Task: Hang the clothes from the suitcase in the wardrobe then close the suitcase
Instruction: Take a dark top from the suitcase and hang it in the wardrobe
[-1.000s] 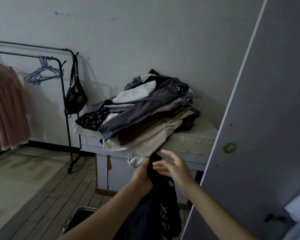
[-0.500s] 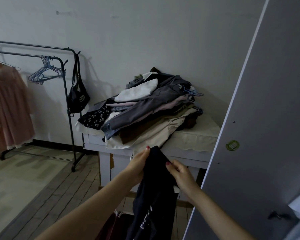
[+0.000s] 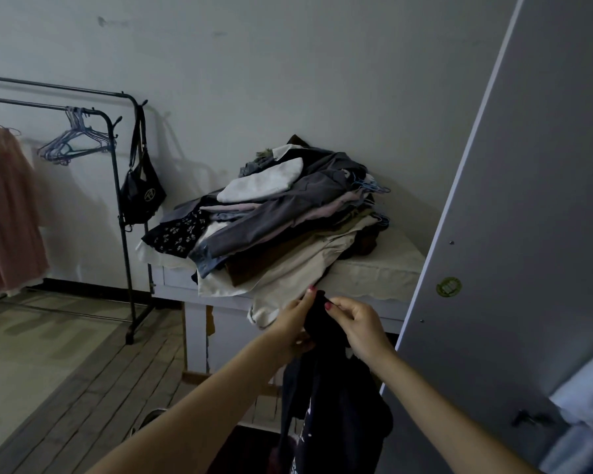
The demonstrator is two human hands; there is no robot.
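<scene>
A dark garment with white print (image 3: 329,398) hangs down in front of me, held up by its top edge. My left hand (image 3: 293,325) pinches the left side of that edge and my right hand (image 3: 358,325) pinches the right side, close together. Below the garment, at the bottom of the view, the dark opening of the suitcase (image 3: 250,449) shows partly; most of it is hidden by my arms and the cloth. The grey wardrobe door (image 3: 514,234) stands open at the right.
A white table (image 3: 374,278) straight ahead carries a tall pile of clothes (image 3: 281,217) with hangers. At the left a black clothes rail (image 3: 117,138) holds empty hangers (image 3: 76,142), a black bag (image 3: 141,193) and a pink dress (image 3: 7,206). Wooden floor lies at the left.
Both hands have raised the dark garment higher out of the suitcase, and my right hand has closed on its top edge.
</scene>
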